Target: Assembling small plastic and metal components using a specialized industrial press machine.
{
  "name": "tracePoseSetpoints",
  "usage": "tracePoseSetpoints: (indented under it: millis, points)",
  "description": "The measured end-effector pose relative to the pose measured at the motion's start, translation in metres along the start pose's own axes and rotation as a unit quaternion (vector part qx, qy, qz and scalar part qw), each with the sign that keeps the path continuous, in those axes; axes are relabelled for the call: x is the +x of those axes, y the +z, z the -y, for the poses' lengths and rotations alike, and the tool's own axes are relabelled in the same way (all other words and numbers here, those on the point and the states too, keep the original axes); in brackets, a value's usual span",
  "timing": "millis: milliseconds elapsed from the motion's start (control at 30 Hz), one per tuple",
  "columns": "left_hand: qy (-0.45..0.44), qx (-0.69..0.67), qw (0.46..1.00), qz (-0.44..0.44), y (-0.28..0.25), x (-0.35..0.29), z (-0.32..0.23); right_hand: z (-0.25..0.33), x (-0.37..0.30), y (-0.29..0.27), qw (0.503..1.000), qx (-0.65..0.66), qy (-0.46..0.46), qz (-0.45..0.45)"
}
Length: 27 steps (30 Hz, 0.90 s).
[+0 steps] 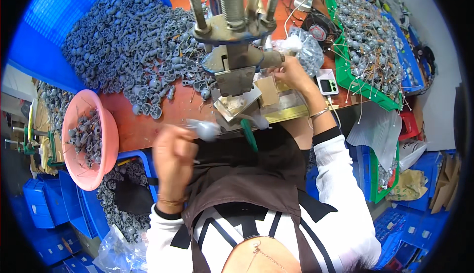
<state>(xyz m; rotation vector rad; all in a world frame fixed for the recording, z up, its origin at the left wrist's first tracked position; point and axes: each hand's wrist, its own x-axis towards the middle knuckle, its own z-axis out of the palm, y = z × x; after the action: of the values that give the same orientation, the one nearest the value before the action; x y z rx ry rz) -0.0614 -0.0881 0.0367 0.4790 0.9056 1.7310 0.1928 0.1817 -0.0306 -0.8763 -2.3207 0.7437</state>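
My left hand (pixel 175 157), smeared by motion, is closed with a grey ball-shaped plastic part (pixel 206 131) at its fingertips, left of the hand press (pixel 236 78). Pale thin strands trail from that part. My right hand (pixel 294 73) is closed at the end of the press's side shaft (pixel 271 58); what its fingers wrap is partly hidden. Under the press head sits a pale block (pixel 238 106). In front of it are a green handle-like piece (pixel 249 135) and another grey round part (pixel 261 122).
A large heap of grey plastic parts (pixel 133 41) spills from a blue bin across the red-brown table. A pink basin (pixel 111 139) with parts stands left. At right, a green tray (pixel 340 63) holds wired balls, beside a small white device (pixel 327 82) and a fan (pixel 318 26).
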Motion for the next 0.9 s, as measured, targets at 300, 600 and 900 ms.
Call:
tracePoseSetpoints:
  millis: [300,600,900]
  points:
    - [0.304,-0.059,0.928,-0.206,-0.151,0.047,-0.12,0.045,-0.002,-0.017,0.912,0.348,0.041,-0.211]
    - [0.309,0.791,0.502,-0.163,-0.09,0.15,-0.008,0.095,-0.014,-0.038,0.88,0.324,-0.045,-0.344]
    - [0.211,0.799,0.558,-0.08,-0.086,0.172,-0.017,0.115,-0.026,-0.031,0.876,0.298,-0.075,-0.37]
